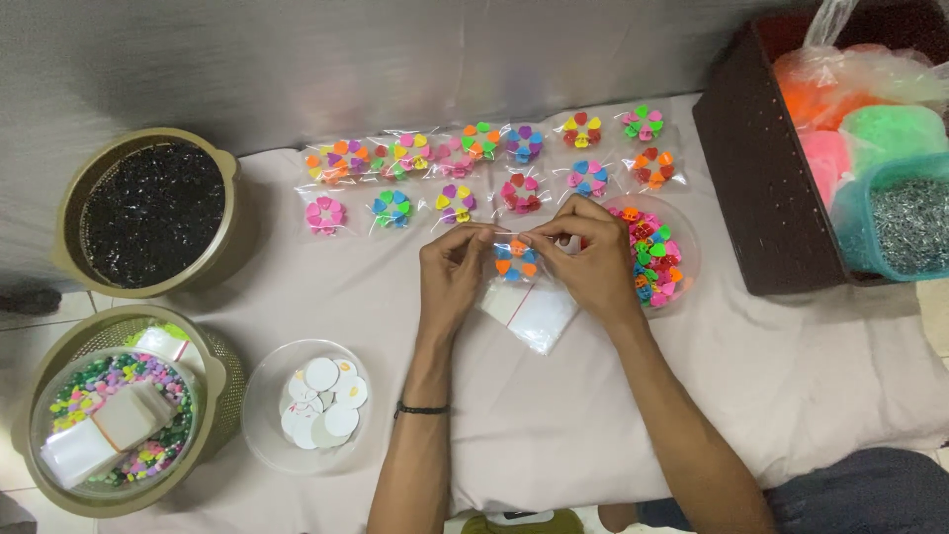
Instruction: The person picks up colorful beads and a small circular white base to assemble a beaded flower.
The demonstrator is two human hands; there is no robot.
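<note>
Left hand: I see my left hand (453, 265) pinching the top left edge of a small clear bag (516, 260), thumb and fingers pressed together on it.
Right hand: my right hand (591, 259) pinches the same bag's top right edge, fingertips closed on the plastic.
Small clear bag: held between both hands just above the cloth-covered table (791, 386), with orange and blue heart clips inside.
Spare bags: a flat stack of empty bags (531, 311) lies just below the held bag.
Filled bags: two rows of packed clip bags (484, 168) lie beyond the held bag.
Clip dish: a clear dish of loose heart clips (660, 259) sits right of the held bag, partly behind my right hand.
White discs: a clear bowl of white discs (314, 405) sits below and left of the held bag.
Baskets: a basket of black pieces (148, 213) stands far left of the held bag.
</note>
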